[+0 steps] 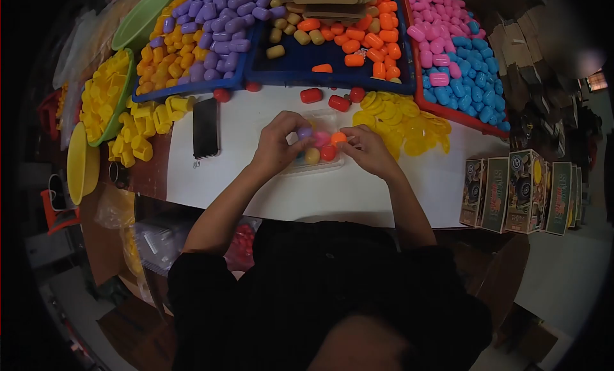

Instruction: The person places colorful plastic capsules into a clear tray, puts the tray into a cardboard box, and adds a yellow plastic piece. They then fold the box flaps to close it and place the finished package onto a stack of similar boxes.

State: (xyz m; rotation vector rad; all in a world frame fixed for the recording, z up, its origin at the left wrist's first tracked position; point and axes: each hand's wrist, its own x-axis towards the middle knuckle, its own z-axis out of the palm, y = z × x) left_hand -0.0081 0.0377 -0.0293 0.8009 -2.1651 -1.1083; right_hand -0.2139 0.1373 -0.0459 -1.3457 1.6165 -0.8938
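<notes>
A clear plastic tray point(312, 169) lies on the white table top in front of me, with several coloured plastic capsules in it. My left hand point(280, 142) is over the tray's left side, its curled fingers and thumb around a purple capsule point(305, 133). From the right, my right hand point(371, 152) pinches an orange capsule point(338, 138) at the tray's right side. Between the hands sit a pink capsule point(321, 139), a red capsule point(328, 153) and a tan capsule point(312, 155). A blue piece is partly hidden under my left hand.
Behind the tray stand blue bins point(246, 83) and a red bin point(448, 115) of capsules. Loose red capsules point(339, 103) and yellow discs point(400, 123) lie nearby. A phone point(206, 129) and yellow pieces point(135, 133) are left, printed boxes point(521, 192) right.
</notes>
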